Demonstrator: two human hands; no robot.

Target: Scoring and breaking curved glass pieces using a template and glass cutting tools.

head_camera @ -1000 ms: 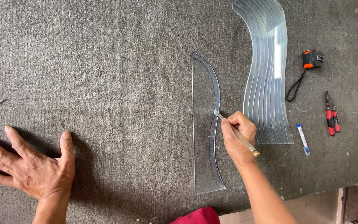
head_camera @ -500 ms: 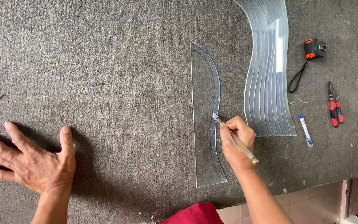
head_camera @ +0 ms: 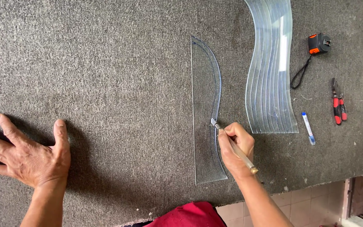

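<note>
Right hand [head_camera: 235, 148] is pinching a glass cutter [head_camera: 233, 145] pen-style, tip touching the thin curved glass piece [head_camera: 204, 126] lying flat on the carpeted table [head_camera: 106, 63]; left hand [head_camera: 26, 153] is resting splayed, empty, well apart; glass looks rigid, brittle, sharp-edged, so I'd be gripping its flat faces.

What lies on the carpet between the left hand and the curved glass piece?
Nothing: in the head view only bare grey carpet stretches between the left hand and the glass piece.

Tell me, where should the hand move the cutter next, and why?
Probably onward along the blue curved line: the right hand holds the glass cutter with its tip on the clear glass piece, partway along that line, while the left hand lies flat on the carpet.
</note>
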